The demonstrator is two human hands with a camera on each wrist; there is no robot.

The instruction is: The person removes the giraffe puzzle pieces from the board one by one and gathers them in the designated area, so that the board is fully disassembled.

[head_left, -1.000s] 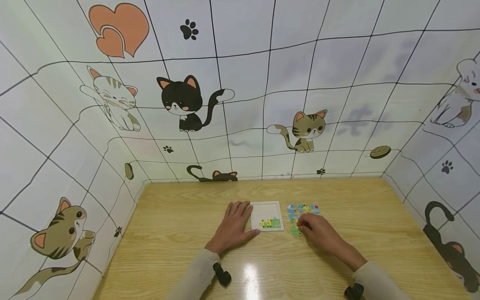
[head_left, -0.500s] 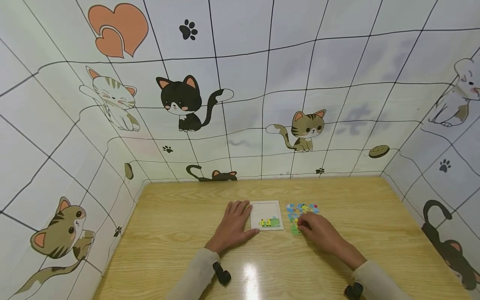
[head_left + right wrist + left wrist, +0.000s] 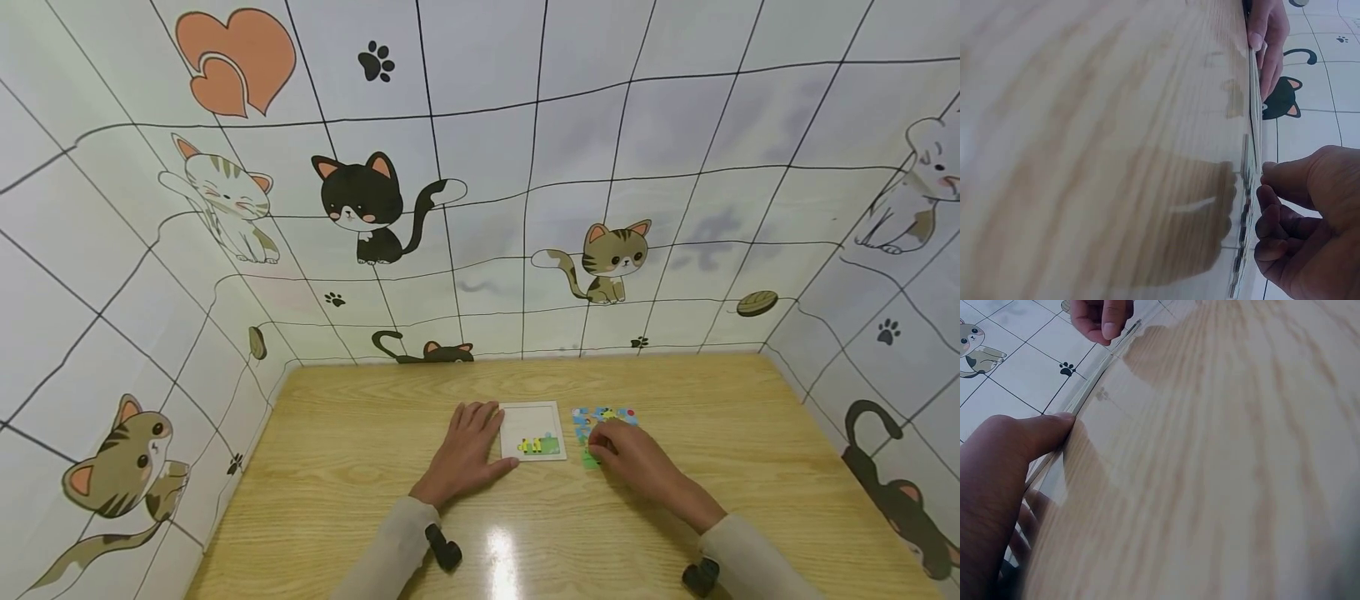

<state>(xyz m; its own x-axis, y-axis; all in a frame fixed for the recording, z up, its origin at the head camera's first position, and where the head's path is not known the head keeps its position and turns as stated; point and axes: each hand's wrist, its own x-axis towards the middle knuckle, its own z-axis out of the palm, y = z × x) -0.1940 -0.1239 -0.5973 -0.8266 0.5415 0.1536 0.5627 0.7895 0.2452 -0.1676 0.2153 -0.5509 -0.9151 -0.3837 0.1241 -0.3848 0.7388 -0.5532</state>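
A square white puzzle board (image 3: pixel 525 421) lies on the table, with yellow-striped and green puzzle pieces (image 3: pixel 551 446) fitted along its lower right. My left hand (image 3: pixel 465 454) rests palm down at the board's left side, fingers extended, its fingertips and thumb (image 3: pixel 1054 428) touching the frame. Right of the board lies a patch of loose jigsaw pieces (image 3: pixel 626 414), blue, yellow and green. Over their lower left part is my right hand (image 3: pixel 633 458), thumb and index finger close together. In the right wrist view the thumb (image 3: pixel 1285 178) reaches the pieces' edge; whether a piece is pinched cannot be seen.
The wooden table (image 3: pixel 360 433) ends at a back wall (image 3: pixel 495 317) and side walls printed with cartoon cats. A light glare (image 3: pixel 501 550) shows on the table in front of the board. Dark wrist devices (image 3: pixel 442 546) sit on both sleeves.
My right hand has shifted slightly left over the loose pieces. The left hand and the board stay in place.
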